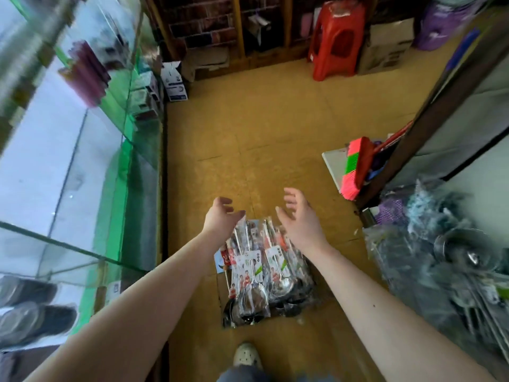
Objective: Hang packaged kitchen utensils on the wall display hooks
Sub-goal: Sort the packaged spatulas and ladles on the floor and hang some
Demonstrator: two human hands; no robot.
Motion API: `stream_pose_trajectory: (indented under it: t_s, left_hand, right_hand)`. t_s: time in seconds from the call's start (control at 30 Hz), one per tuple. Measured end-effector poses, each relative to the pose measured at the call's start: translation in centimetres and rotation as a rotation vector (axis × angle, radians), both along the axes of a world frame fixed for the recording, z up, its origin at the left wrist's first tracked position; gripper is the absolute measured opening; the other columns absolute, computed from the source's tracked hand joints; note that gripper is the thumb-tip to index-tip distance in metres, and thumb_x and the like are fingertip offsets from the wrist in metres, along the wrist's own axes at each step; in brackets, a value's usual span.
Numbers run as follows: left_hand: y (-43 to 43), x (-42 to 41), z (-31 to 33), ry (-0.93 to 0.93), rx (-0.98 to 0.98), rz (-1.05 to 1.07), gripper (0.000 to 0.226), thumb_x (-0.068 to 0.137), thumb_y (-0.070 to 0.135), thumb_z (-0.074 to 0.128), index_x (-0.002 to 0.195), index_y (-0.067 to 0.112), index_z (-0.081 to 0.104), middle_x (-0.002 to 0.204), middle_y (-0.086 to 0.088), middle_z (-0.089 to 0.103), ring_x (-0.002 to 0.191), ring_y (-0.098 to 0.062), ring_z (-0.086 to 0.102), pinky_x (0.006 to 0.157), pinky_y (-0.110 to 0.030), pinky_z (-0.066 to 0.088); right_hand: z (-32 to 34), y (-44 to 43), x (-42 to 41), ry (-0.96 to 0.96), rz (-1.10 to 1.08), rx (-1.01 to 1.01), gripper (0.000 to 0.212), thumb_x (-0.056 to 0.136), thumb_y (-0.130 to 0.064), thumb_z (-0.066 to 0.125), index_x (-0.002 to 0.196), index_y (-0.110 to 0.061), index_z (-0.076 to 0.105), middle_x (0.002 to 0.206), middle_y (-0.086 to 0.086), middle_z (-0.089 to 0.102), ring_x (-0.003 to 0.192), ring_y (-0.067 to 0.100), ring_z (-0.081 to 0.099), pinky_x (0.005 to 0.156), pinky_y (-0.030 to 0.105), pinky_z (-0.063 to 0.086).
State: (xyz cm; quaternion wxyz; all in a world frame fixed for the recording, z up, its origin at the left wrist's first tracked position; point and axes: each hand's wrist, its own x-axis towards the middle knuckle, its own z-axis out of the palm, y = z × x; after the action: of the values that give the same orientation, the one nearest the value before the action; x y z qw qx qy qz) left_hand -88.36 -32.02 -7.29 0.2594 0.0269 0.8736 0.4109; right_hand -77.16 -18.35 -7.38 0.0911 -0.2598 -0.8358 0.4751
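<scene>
Shop floor, tan tiles | utensil packs piled flat ahead of shoe — likely staged for pickup | left hand and right hand spread, holding nothing, above pile — apparently reaching | hooks not in view.

Tan floor; glass display case along the left; brick wall behind, red plastic stool standing near it.
</scene>
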Motion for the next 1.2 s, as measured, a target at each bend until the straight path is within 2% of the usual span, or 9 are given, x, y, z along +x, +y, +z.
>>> stream_pose_trajectory:
  t_s: [0.13, 0.27, 0.37, 0.53, 0.67, 0.87, 1.0, 1.1, 1.2]
  left_hand:
    - [2.5, 3.0, 7.2, 0.038, 0.042, -0.06, 0.047, 0.088, 0.026, 0.066, 0.129, 0.011, 0.046, 0.129, -0.009, 0.056, 0.092, -0.018, 0.054, 0.073, -0.027, 0.042]
    - [6.1, 6.8, 11.3, 0.075, 0.101, -0.176, 0.044, 0.089, 0.025, 0.065, 0.126, 0.01, 0.047, 0.125, -0.008, 0.057, 0.084, -0.017, 0.055, 0.062, -0.024, 0.043]
    - [8.8, 10.4, 13.1, 0.082, 0.128, -0.298, 0.041, 0.089, 0.024, 0.064, 0.124, 0.009, 0.049, 0.12, -0.006, 0.059, 0.072, -0.015, 0.054, 0.048, -0.014, 0.042]
    - [12.6, 17.1, 14.4, 0.061, 0.193, -0.575, 0.036, 0.089, 0.022, 0.064, 0.118, 0.007, 0.051, 0.109, -0.007, 0.063, 0.087, -0.019, 0.054, 0.069, -0.025, 0.04]
    - [14.1, 23.5, 14.8, 0.003, 0.265, -0.8, 0.035, 0.089, 0.022, 0.065, 0.117, 0.005, 0.052, 0.103, -0.004, 0.058, 0.09, -0.019, 0.054, 0.07, -0.025, 0.041]
    - [14.8, 34.1, 16.8, -0.048, 0.381, -1.039, 0.035, 0.085, 0.017, 0.068, 0.114, 0.001, 0.056, 0.111, -0.02, 0.065, 0.104, -0.032, 0.061, 0.088, -0.039, 0.047]
    - [13.7, 41.8, 18.9, -0.086, 0.455, -1.203, 0.03, 0.086, 0.018, 0.068, 0.11, 0.004, 0.056, 0.106, -0.016, 0.065, 0.101, -0.03, 0.062, 0.09, -0.039, 0.048]
    - [12.8, 47.3, 20.3, -0.114, 0.515, -1.292, 0.022, 0.087, 0.017, 0.067, 0.103, 0.011, 0.053, 0.101, -0.012, 0.065, 0.093, -0.027, 0.063, 0.084, -0.037, 0.05]
    - [11.8, 53.4, 21.7, -0.11, 0.56, -1.363, 0.022, 0.088, 0.018, 0.065, 0.106, 0.01, 0.055, 0.096, -0.007, 0.061, 0.087, -0.02, 0.057, 0.076, -0.031, 0.044]
  right_hand:
    - [8.2, 1.6, 3.4, 0.075, -0.064, 0.025, 0.047, 0.096, -0.027, 0.053, 0.138, -0.017, 0.036, 0.129, 0.002, 0.054, 0.114, 0.016, 0.054, 0.094, 0.028, 0.046]
    - [13.0, 3.4, 7.5, 0.136, -0.153, 0.031, 0.046, 0.096, -0.026, 0.053, 0.138, -0.017, 0.037, 0.123, 0.0, 0.056, 0.109, 0.015, 0.056, 0.091, 0.028, 0.047]
    - [15.1, 4.6, 11.6, 0.171, -0.28, 0.038, 0.046, 0.095, -0.025, 0.054, 0.137, -0.017, 0.037, 0.122, 0.001, 0.056, 0.106, 0.011, 0.055, 0.091, 0.026, 0.045]
    - [17.8, 5.3, 20.4, 0.187, -0.546, 0.057, 0.045, 0.095, -0.022, 0.054, 0.136, -0.017, 0.038, 0.115, -0.002, 0.056, 0.102, 0.011, 0.057, 0.09, 0.031, 0.05]
    - [19.3, 3.6, 27.8, 0.19, -0.808, 0.094, 0.042, 0.094, -0.02, 0.055, 0.133, -0.019, 0.04, 0.109, -0.004, 0.056, 0.096, 0.011, 0.057, 0.082, 0.025, 0.047]
    - [21.1, -1.7, 37.6, 0.19, -1.095, 0.125, 0.039, 0.094, -0.02, 0.056, 0.13, -0.024, 0.042, 0.109, -0.004, 0.058, 0.094, 0.009, 0.057, 0.081, 0.025, 0.049]
    - [22.9, -5.2, 44.7, 0.234, -1.244, 0.154, 0.038, 0.094, -0.023, 0.055, 0.13, -0.024, 0.042, 0.112, -0.005, 0.058, 0.096, 0.008, 0.057, 0.07, 0.016, 0.044]
    - [23.9, -7.2, 49.6, 0.283, -1.314, 0.175, 0.037, 0.094, -0.024, 0.055, 0.129, -0.023, 0.043, 0.115, -0.002, 0.059, 0.1, 0.011, 0.057, 0.076, 0.023, 0.046]
    - [24.6, -9.2, 55.2, 0.325, -1.379, 0.201, 0.036, 0.094, -0.023, 0.056, 0.128, -0.023, 0.043, 0.113, -0.001, 0.059, 0.1, 0.012, 0.057, 0.075, 0.021, 0.043]
